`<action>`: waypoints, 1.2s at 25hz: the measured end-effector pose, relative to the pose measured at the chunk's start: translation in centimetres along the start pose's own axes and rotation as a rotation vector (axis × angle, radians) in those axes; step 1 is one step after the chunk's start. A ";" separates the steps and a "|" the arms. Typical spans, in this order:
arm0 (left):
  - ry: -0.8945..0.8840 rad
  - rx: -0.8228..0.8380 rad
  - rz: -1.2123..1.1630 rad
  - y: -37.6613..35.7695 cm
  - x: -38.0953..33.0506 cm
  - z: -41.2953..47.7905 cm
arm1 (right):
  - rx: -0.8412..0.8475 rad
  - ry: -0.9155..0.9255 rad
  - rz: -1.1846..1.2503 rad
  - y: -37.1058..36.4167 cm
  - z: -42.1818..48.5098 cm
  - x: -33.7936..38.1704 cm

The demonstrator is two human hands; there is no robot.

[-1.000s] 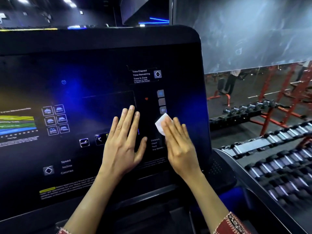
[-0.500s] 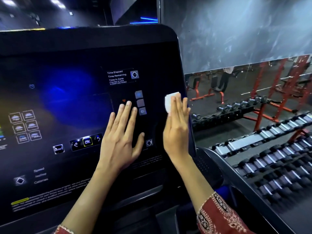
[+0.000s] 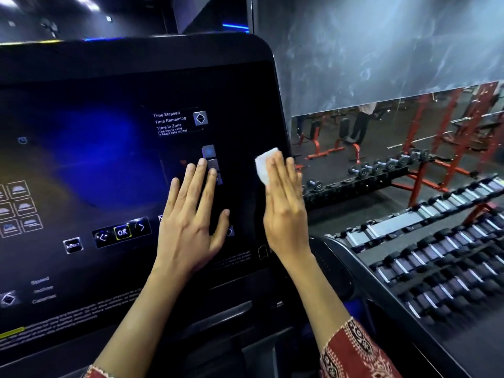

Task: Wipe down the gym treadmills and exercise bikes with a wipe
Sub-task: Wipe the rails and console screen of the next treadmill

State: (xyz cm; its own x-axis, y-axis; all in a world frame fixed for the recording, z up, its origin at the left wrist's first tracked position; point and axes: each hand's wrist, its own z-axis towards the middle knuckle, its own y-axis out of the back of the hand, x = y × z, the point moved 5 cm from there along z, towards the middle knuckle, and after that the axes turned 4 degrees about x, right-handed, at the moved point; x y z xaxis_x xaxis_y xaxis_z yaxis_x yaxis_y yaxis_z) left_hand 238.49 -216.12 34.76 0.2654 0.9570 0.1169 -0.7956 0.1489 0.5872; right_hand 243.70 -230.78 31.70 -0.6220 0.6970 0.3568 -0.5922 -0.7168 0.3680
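White and folded, one wipe (image 3: pixel 265 165) lies under the straight fingers of our right hand (image 3: pixel 284 207) at the right edge of the single black treadmill console (image 3: pixel 136 77), long axis running up the panel; our left hand (image 3: pixel 191 223) rests flat alongside, fingers straight.

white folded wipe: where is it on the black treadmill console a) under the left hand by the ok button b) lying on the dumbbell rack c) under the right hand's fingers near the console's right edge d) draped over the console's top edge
c: the white folded wipe is pressed under the straight fingers of the right hand by the right edge of the black treadmill console; the left hand lies flat without it.
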 end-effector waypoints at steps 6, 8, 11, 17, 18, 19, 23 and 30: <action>-0.019 0.055 -0.011 0.0 0.0 -2.1 | 0.076 -0.008 -0.025 0.0 -4.2 1.3; -0.020 0.063 -0.009 0.2 0.5 -3.0 | 0.048 -0.098 0.024 -0.2 -4.9 1.7; -0.020 0.079 -0.002 0.9 1.5 -4.4 | 0.092 0.101 -0.018 -1.5 -5.7 4.2; 0.030 0.079 0.028 3.6 5.4 -7.5 | 0.102 0.161 0.048 -4.3 -5.4 9.8; 0.039 0.076 0.032 4.0 6.2 -7.9 | 0.114 0.224 0.027 -5.0 -5.3 10.8; 0.055 0.073 0.036 4.5 6.9 -8.3 | 0.094 0.194 0.035 -5.4 -4.8 11.4; 0.133 0.048 0.043 6.5 10.5 -10.1 | 0.078 0.163 0.126 -7.5 -3.1 15.9; 0.233 -0.003 0.057 9.0 15.3 -13.4 | 0.095 0.244 0.180 -10.5 -1.9 22.5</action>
State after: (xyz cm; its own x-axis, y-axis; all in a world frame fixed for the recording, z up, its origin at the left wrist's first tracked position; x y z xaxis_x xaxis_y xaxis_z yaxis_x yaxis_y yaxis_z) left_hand 228.08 -196.82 31.09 0.0873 0.9955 -0.0379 -0.8074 0.0930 0.5826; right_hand 234.99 -207.62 34.26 -0.8238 0.5260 0.2113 -0.4180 -0.8155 0.4003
